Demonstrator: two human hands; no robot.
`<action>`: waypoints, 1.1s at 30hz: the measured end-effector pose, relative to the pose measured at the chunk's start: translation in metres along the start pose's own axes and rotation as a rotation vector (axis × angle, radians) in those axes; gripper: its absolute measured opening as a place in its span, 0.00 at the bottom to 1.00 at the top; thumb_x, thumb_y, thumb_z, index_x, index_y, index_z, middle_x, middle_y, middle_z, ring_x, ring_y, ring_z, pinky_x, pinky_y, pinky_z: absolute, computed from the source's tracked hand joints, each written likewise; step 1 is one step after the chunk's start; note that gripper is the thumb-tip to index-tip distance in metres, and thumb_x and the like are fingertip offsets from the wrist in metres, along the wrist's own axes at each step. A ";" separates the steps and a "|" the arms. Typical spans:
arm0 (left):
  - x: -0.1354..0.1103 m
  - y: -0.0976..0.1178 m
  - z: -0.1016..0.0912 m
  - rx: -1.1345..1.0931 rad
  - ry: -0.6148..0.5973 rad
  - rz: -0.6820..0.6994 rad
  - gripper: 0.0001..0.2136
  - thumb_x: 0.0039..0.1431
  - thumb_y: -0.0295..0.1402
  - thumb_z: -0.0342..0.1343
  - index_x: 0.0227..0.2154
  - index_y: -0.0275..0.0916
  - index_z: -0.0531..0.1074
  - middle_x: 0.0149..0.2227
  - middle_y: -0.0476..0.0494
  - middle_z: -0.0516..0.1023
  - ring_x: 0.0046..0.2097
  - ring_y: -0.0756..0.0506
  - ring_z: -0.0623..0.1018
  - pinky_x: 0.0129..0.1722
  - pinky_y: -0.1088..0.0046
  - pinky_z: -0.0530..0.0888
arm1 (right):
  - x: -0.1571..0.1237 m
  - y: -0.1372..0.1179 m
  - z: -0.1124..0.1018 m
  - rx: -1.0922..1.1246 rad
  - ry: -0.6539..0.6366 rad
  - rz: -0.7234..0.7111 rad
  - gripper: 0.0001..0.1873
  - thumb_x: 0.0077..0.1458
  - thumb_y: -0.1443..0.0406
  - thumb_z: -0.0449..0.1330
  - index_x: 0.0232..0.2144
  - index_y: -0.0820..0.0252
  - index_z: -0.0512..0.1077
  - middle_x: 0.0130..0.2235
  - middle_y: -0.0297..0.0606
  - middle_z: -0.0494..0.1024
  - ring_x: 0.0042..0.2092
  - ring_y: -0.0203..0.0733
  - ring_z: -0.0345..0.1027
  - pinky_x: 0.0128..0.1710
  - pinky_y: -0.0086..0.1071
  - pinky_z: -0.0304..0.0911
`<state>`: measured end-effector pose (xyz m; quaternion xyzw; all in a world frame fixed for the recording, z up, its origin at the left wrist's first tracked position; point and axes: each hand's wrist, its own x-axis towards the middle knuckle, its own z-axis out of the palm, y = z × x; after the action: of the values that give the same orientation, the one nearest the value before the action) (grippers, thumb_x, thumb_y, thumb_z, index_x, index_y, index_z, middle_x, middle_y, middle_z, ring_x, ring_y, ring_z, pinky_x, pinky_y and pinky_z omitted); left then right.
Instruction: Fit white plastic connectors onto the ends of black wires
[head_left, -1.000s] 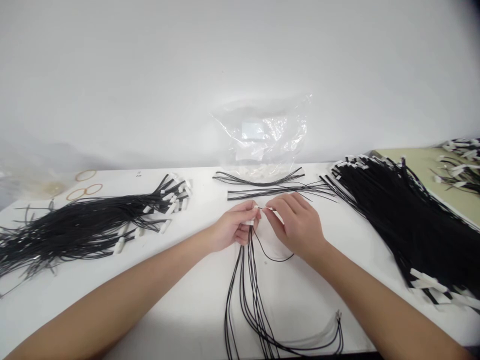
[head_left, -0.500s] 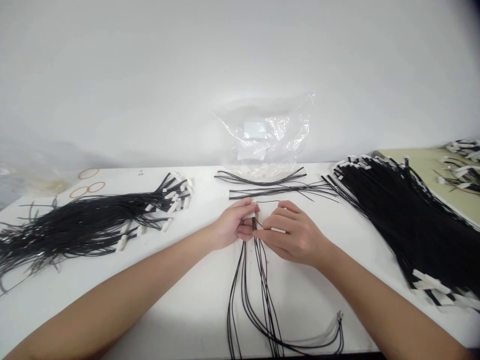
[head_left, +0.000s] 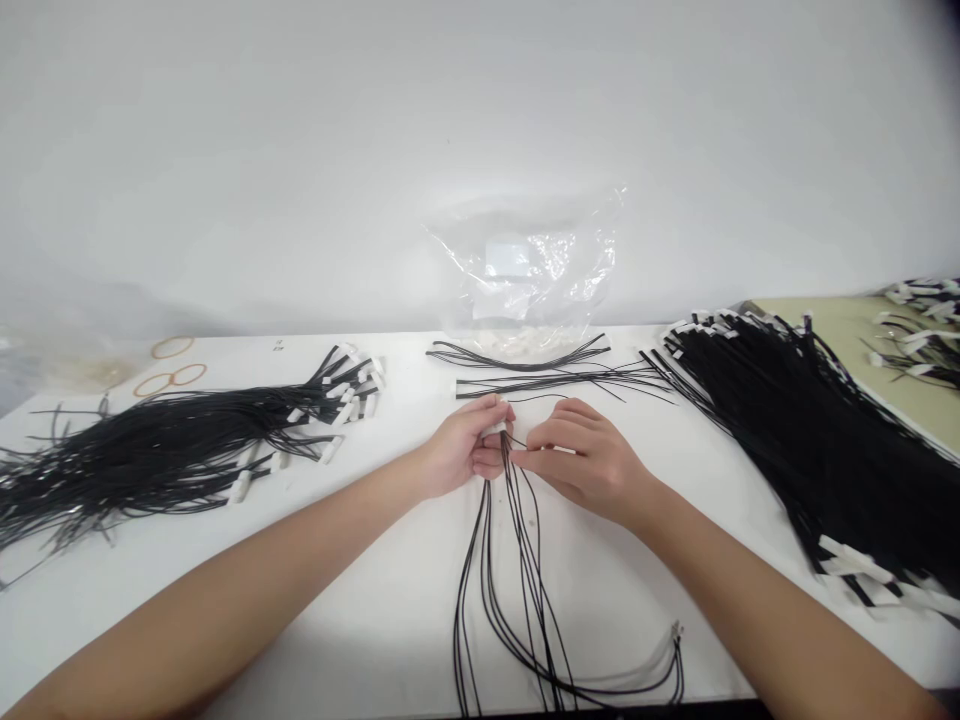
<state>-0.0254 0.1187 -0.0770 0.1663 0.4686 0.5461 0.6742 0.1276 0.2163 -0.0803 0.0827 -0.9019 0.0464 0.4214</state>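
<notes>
My left hand [head_left: 466,447] is closed around a small white connector [head_left: 495,429] at the middle of the white table [head_left: 360,600]. Several thin black wires [head_left: 517,590] hang from the connector and run toward me, looping near the front edge. My right hand [head_left: 583,455] sits just right of the connector, its thumb and fingers pinched on one of those black wires right below the connector. The two hands touch at the fingertips.
A pile of black wires with white connectors [head_left: 172,445] lies at the left. A larger black pile [head_left: 810,430] fills the right side. Loose wires [head_left: 540,375] and a clear plastic bag [head_left: 529,270] sit behind my hands. Rubber bands [head_left: 171,362] lie at the back left.
My right hand dropped from level with the connector to just below it, pulling a wire down alongside the others. The loose wire loop on the table straightened. My left hand stayed put.
</notes>
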 end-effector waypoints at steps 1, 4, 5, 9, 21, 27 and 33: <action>0.000 0.000 0.000 0.001 0.004 -0.002 0.10 0.55 0.38 0.53 0.29 0.38 0.61 0.23 0.54 0.56 0.16 0.60 0.51 0.15 0.83 0.49 | 0.000 0.001 0.000 0.010 0.004 0.005 0.12 0.48 0.77 0.57 0.31 0.57 0.68 0.28 0.29 0.71 0.27 0.28 0.57 0.32 0.28 0.55; -0.001 0.001 0.001 0.005 0.006 0.000 0.10 0.55 0.39 0.53 0.29 0.38 0.61 0.23 0.54 0.57 0.16 0.60 0.51 0.15 0.83 0.48 | -0.002 0.002 0.001 0.071 0.005 0.040 0.09 0.49 0.76 0.57 0.31 0.58 0.69 0.28 0.30 0.72 0.29 0.28 0.59 0.33 0.28 0.56; -0.001 0.001 0.002 0.006 0.003 0.004 0.10 0.55 0.39 0.54 0.29 0.38 0.61 0.23 0.54 0.57 0.16 0.60 0.51 0.15 0.83 0.48 | -0.002 0.002 0.001 0.104 -0.005 0.066 0.08 0.50 0.75 0.57 0.32 0.58 0.69 0.29 0.31 0.72 0.29 0.29 0.60 0.33 0.28 0.57; -0.001 0.000 0.001 0.013 -0.011 0.001 0.11 0.55 0.40 0.53 0.28 0.39 0.60 0.21 0.55 0.53 0.17 0.59 0.50 0.15 0.83 0.48 | -0.001 0.000 -0.002 0.292 -0.016 0.230 0.04 0.52 0.71 0.56 0.32 0.60 0.70 0.30 0.33 0.74 0.32 0.31 0.64 0.36 0.30 0.59; 0.000 0.001 0.000 0.027 -0.015 -0.001 0.10 0.55 0.39 0.53 0.28 0.39 0.60 0.21 0.55 0.53 0.17 0.59 0.51 0.16 0.83 0.49 | 0.012 0.021 -0.018 0.973 0.528 1.235 0.15 0.48 0.53 0.61 0.26 0.60 0.68 0.19 0.26 0.60 0.19 0.26 0.53 0.20 0.25 0.57; -0.001 0.001 0.001 0.018 0.000 -0.018 0.09 0.56 0.37 0.52 0.28 0.39 0.60 0.20 0.55 0.51 0.17 0.58 0.51 0.16 0.83 0.48 | 0.009 0.049 -0.042 1.021 0.893 1.421 0.18 0.47 0.52 0.61 0.26 0.59 0.62 0.19 0.23 0.56 0.18 0.25 0.50 0.18 0.24 0.56; -0.002 0.000 0.001 0.041 -0.003 0.002 0.09 0.56 0.38 0.52 0.28 0.38 0.60 0.20 0.55 0.52 0.17 0.59 0.50 0.16 0.83 0.48 | -0.001 0.069 -0.065 1.042 1.177 1.408 0.15 0.56 0.53 0.53 0.28 0.58 0.63 0.19 0.22 0.57 0.17 0.24 0.51 0.18 0.23 0.56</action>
<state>-0.0249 0.1177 -0.0755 0.1815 0.4787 0.5369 0.6706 0.1639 0.2942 -0.0400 -0.3243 -0.2682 0.6951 0.5829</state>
